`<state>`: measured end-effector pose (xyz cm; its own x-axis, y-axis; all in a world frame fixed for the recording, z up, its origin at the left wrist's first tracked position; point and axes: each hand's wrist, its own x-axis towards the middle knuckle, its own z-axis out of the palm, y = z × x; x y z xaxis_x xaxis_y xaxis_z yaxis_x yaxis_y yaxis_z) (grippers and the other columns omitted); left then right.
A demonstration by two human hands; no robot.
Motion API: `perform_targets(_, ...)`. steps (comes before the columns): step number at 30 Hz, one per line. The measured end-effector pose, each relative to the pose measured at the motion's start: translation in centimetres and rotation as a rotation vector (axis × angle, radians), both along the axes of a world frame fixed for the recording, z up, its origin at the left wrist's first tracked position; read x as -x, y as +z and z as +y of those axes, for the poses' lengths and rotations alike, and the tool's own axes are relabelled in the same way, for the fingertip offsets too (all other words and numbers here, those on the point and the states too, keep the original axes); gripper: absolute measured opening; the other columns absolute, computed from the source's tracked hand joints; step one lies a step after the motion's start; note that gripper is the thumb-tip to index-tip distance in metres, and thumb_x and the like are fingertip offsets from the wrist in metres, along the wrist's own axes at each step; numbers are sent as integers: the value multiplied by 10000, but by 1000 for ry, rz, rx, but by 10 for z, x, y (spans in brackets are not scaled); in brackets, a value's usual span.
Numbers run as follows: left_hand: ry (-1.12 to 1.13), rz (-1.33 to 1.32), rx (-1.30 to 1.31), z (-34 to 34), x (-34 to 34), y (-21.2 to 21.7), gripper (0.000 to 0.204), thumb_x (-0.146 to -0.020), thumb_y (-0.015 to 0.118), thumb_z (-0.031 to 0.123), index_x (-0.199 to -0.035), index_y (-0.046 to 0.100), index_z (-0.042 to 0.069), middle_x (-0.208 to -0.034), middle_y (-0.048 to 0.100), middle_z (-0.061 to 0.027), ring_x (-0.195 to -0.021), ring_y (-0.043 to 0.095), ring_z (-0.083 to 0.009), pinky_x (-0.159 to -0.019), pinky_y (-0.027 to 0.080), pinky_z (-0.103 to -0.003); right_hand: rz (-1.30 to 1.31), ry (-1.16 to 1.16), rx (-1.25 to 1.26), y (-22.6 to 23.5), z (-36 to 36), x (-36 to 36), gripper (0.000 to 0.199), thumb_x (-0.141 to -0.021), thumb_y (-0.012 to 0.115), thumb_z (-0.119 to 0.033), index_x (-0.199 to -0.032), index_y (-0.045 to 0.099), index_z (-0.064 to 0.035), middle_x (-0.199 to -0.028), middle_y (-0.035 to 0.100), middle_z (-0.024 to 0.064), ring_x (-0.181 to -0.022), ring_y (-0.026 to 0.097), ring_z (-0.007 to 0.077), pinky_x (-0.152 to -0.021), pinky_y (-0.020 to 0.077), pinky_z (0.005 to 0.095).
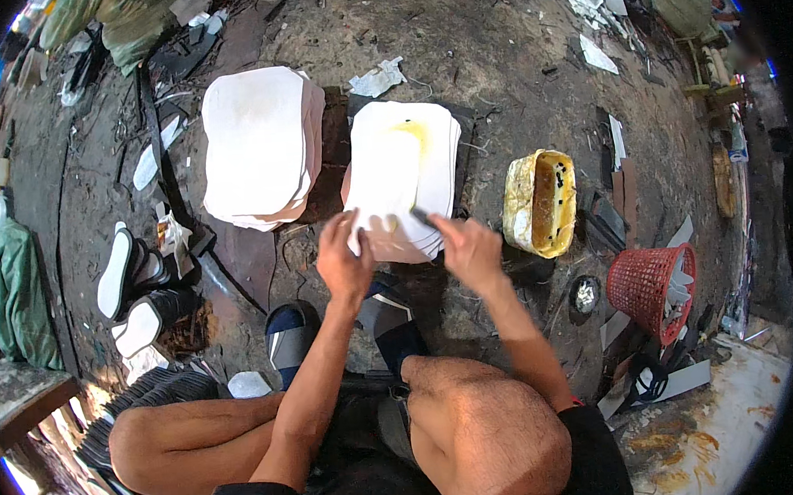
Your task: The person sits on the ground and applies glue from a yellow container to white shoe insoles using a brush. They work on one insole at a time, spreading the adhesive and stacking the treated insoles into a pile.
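A stack of white sheets with rounded corners [382, 170] lies in front of me, with a wet yellow smear [414, 136] across the far part of its top sheet. My left hand [344, 260] is at the near left corner of this stack, fingers closed on the top sheet's edge. In my right hand [472, 256] is a short dark-handled tool [424, 216], held over the near part of the same sheet; its working end is blurred. Right of the stack stands a yellow-crusted tub [518, 204] with amber liquid and dark specks inside.
A taller stack of white sheets [256, 147] lies to the left. Slipper soles [120, 271] are piled at far left, near a dark strap [165, 162]. A red basket [638, 286] of scraps stands at right. Scraps litter the dirty floor [494, 66]. My slippered foot [291, 338] is close to the stacks.
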<state>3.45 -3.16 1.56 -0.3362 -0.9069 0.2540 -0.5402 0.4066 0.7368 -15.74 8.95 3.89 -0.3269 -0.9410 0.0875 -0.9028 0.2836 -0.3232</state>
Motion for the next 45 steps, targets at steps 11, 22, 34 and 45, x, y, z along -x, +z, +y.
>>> perform_targets(11,-362,-310,-234,50,12,-2,459,-857,673,193,-1310,613,151,-967,651,-115,-668,675,-306,-611,559,-426,14,-53,104,39,-79,39,350,-920,608,-165,-1267,646,-187,-983,713,155,-920,667,367,-749,516,479)
perform_targets(22,-263,-150,-351,62,0,-16,528,-849,695,201,-1330,565,28,-1081,600,-161,-790,653,-300,-676,541,-419,-13,136,-279,11,-184,73,350,-897,646,-249,-1212,681,-398,-1004,737,93,-871,712,318,-755,562,448)
perform_targets(34,237,104,-556,3,-39,-44,431,-812,621,93,-1229,680,2,-977,692,-163,-821,661,-237,-798,528,-348,148,344,17,-8,-21,-68,435,-852,583,-79,-1242,673,-252,-1263,652,70,-1124,625,321,-903,538,510)
perform_targets(45,447,527,-696,31,27,-24,462,-765,716,5,-1161,478,15,-1017,651,-121,-871,646,-174,-768,540,-311,27,357,-17,-3,28,-62,481,-819,600,-91,-1261,666,-266,-1260,655,10,-1148,602,270,-951,513,456)
